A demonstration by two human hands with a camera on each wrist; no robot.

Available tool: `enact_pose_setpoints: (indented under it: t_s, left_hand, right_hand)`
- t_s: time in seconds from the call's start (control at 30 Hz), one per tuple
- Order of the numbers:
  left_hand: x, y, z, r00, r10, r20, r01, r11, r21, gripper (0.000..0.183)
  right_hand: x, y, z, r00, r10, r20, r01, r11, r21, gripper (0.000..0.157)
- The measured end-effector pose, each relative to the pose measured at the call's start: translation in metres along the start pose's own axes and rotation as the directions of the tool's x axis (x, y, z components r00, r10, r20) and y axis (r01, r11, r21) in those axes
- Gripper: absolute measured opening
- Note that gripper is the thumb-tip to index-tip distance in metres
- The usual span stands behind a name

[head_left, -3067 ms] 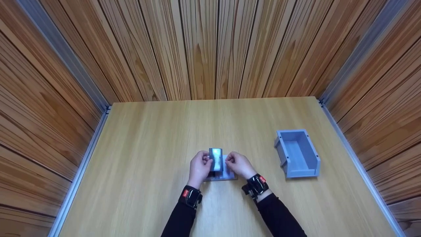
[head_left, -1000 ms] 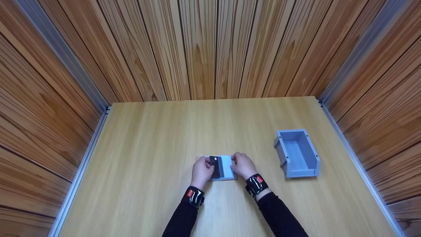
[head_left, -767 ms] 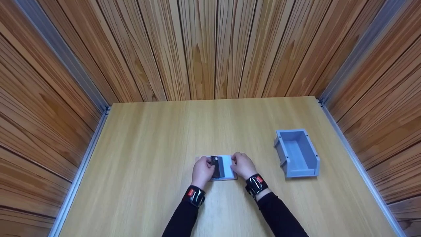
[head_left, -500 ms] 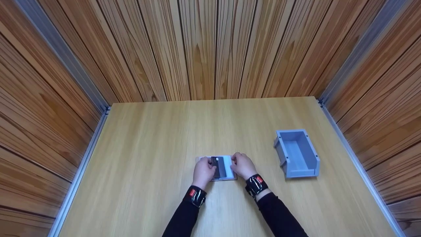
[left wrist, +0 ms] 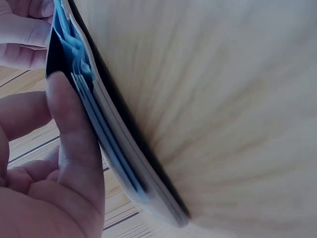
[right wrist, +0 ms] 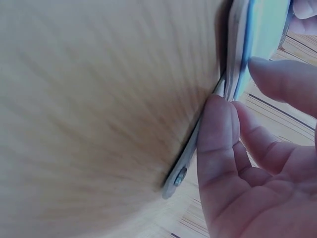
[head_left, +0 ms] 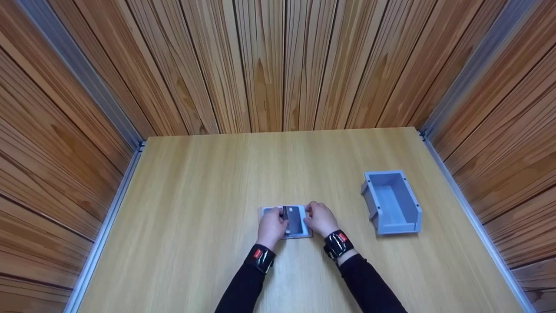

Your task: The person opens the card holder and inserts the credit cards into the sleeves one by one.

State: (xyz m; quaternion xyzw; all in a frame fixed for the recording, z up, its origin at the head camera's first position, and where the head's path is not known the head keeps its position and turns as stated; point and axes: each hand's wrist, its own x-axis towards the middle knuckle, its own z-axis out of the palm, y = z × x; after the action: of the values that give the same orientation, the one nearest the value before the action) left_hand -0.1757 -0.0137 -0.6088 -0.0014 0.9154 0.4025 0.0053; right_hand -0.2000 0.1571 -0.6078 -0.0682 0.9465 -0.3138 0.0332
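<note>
A card holder (head_left: 299,237) with clear sleeves lies open on the table between the hands. My left hand (head_left: 272,226) pinches a dark bank card (head_left: 294,221) by its left end. The card lies flat over the holder's right side, seemingly partly inside a sleeve. In the left wrist view, the holder's stacked sleeves (left wrist: 119,144) show edge-on beside the thumb and fingers. My right hand (head_left: 321,218) pinches the holder's right edge. A strap with a metal snap (right wrist: 181,176) sticks out beside the right fingertips in the right wrist view.
A grey-blue plastic bin (head_left: 393,202) stands on the wooden table (head_left: 208,174), to the right of the hands. Wood-panelled walls (head_left: 260,65) enclose the table at the back and both sides, with metal rails (head_left: 106,226) along the side edges.
The card, earlier held up above the holder, now lies flat and has slid right with the left hand, covering more of the pale sleeve. The right hand has stayed at the holder's right edge.
</note>
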Motion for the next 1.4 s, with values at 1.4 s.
enact_pose_setpoints:
  t_s: [1.4]
  left_hand:
    - [0.001,-0.013,-0.019,0.993,0.007,-0.114,-0.003,0.999,0.034,0.014]
  right_hand:
    - [-0.001,-0.001,0.0,1.0,0.018,-0.003,-0.018,1.0,-0.019,0.024]
